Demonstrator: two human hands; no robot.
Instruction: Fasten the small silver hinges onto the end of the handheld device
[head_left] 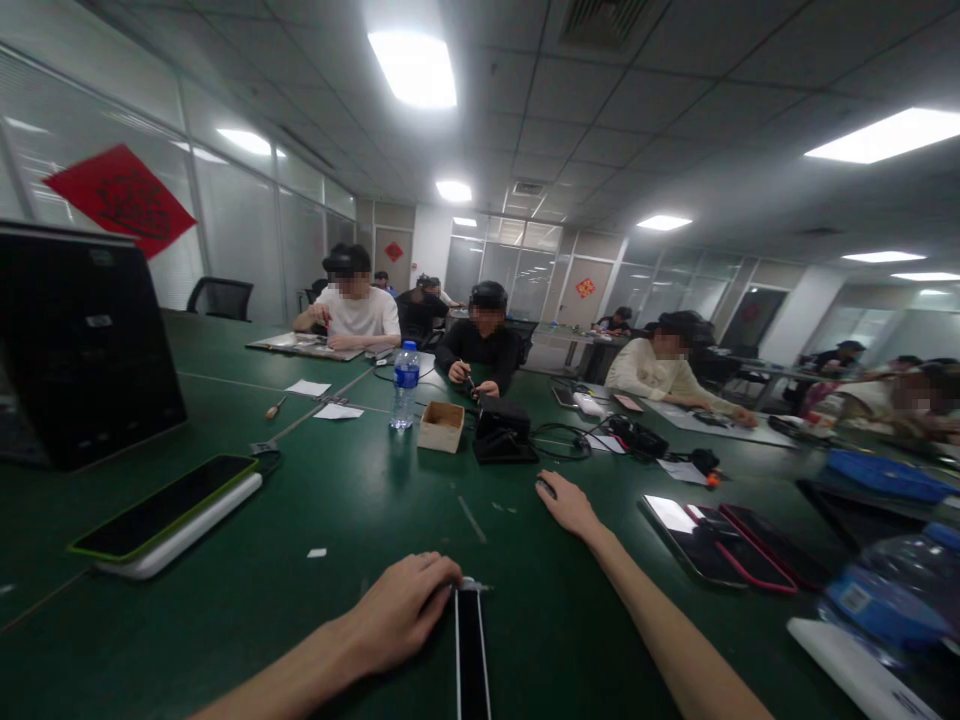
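My left hand [401, 608] lies near the front edge of the green table [360, 520], fingers curled down over the top end of a narrow black flat object with a pale rim [471, 650]. My right hand [566, 502] reaches further out across the table, palm down, fingertips on a small dark object [545, 487] that I cannot name.
A phone on a white power bank [169, 515] lies to the left, a black case [79, 345] behind it. Phones [720, 540] and a water bottle [892, 595] lie to the right. A bottle [405, 385], a small box [441, 426] and cables sit mid-table. Several people work opposite.
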